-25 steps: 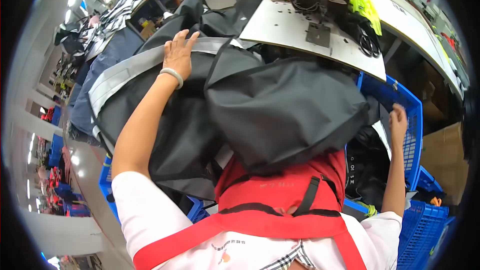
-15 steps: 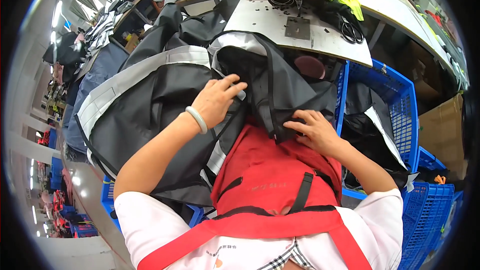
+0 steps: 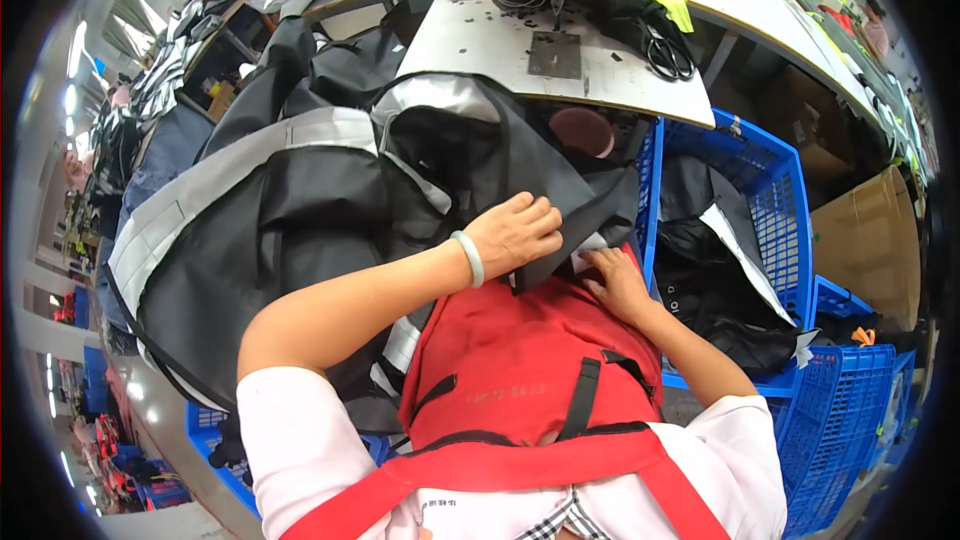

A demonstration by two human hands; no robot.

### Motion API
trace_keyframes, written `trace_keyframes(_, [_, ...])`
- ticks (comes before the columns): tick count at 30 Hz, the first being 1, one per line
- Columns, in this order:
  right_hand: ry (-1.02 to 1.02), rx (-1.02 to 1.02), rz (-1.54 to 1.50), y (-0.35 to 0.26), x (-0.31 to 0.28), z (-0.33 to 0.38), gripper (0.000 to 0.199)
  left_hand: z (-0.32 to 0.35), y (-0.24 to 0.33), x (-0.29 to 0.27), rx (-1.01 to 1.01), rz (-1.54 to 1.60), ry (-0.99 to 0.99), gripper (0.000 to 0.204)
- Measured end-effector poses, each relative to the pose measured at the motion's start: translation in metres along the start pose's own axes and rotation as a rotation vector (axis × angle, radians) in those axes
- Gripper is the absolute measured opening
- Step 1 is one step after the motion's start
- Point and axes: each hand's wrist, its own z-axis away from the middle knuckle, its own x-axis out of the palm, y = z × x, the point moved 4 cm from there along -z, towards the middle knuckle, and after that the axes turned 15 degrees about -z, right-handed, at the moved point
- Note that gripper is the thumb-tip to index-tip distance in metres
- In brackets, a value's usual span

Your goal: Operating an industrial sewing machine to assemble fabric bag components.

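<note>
Head view: the black fabric [image 3: 325,205] lies bunched across the front of the person and to the left, with a light grey band [image 3: 225,168] along its upper left edge. Its right part extends below the front edge of the white table [image 3: 450,52] and above the red apron [image 3: 530,365].

The left hand [image 3: 515,234], with a pale bangle [image 3: 468,258] at the wrist, rests palm down on the right part of the fabric. Its fingers are bent and set close together; whether they grip a fold cannot be told.

The right hand [image 3: 618,285] is at the fabric's lower right edge, beside a small white patch [image 3: 590,244]. Its fingers are curled, the thumb slightly apart; a firm pinch cannot be confirmed.

A blue crate [image 3: 800,250] containing black material stands to the right. Black-handled scissors [image 3: 668,55] lie on the table.
</note>
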Motion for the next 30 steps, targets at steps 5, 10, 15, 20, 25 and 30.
trace_keyframes(5, [0.063, -0.058, -0.010, -0.012, -0.017, 0.001, 0.053, -0.004, -0.048, -0.028, -0.479, 0.564, 0.101, 0.035])
trace_keyframes(10, [0.379, -0.385, 0.283, -0.062, -0.043, 0.003, 0.060, 0.045, -0.124, -0.073, -1.071, 1.203, 0.195, 0.037])
trace_keyframes(15, [0.594, -0.717, 0.245, -0.109, -0.058, 0.004, 0.050, 0.108, -0.142, -0.112, -1.341, 1.393, 0.238, 0.024])
trace_keyframes(20, [0.703, -0.666, 0.174, -0.141, -0.097, -0.025, 0.045, 0.130, -0.135, -0.144, -1.332, 1.542, 0.426, 0.020])
trace_keyframes(25, [0.026, -0.700, 0.080, -0.236, -0.087, 0.003, 0.046, 0.146, -0.128, -0.132, -1.328, 1.599, 0.473, 0.021])
trace_keyframes(30, [-0.190, -0.763, 0.033, -0.251, -0.058, 0.000, 0.026, 0.145, -0.118, -0.125, -1.305, 1.602, 0.433, 0.022])
